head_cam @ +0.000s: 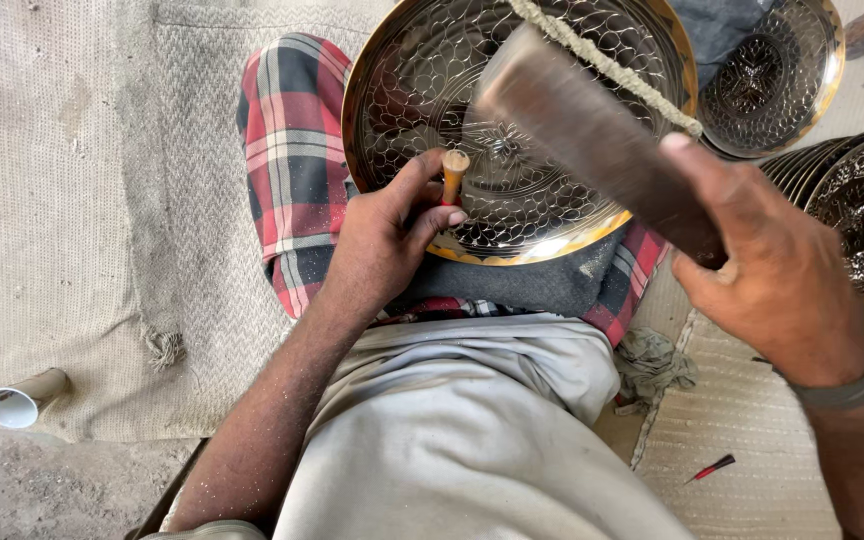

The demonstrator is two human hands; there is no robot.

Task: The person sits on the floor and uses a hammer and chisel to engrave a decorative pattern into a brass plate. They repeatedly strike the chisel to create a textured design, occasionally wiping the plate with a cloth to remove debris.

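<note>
The left hand (387, 235) pinches a punch (454, 174) upright on the engraved plate (422, 70) while the right hand (767, 270) grips a raised wooden block (592, 135), so an off-centre blow could hit fingers or skid the punch.

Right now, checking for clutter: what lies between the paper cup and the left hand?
Head view: only woven mat between paper cup and left hand.

A silvery round plate (552, 60) bears an engraved scale pattern and a golden rim. Under it lies a red, grey and white checked cloth (292, 160). Near right, a red-handled tool (712, 467) lies on beige matting (742, 440).
</note>
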